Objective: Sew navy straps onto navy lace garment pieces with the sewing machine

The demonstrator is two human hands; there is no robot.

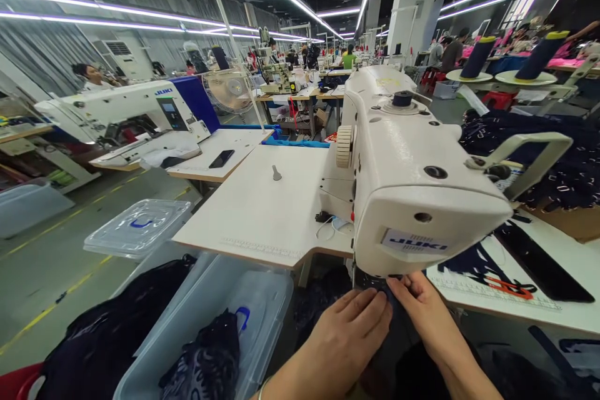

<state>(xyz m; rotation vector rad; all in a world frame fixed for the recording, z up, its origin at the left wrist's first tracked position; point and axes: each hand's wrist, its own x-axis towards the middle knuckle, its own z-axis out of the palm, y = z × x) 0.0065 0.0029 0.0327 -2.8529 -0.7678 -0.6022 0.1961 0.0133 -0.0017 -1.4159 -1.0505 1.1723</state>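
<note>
A white JUKI sewing machine (pixel 398 150) stands directly before me, its head overhanging both hands. Below that head, dark fabric (pixel 396 312) is gripped at its edge. My left hand (pixel 349 334) lies over the cloth from the left, fingers closed together and pressing on it. From the right, my right hand (pixel 424 306) pinches the same piece between thumb and fingers, close to the other fingertips. The needle area and most of the cloth are hidden by the machine head and my hands.
Left are the white tabletop (pixel 262 200) with a small metal piece (pixel 276 173), a phone (pixel 222 159) and a plastic bin (pixel 267 306) holding dark garments (pixel 206 356). Orange-handled scissors (pixel 513 288) and a long black panel (pixel 544 259) lie right, before piled dark cloth (pixel 539 162).
</note>
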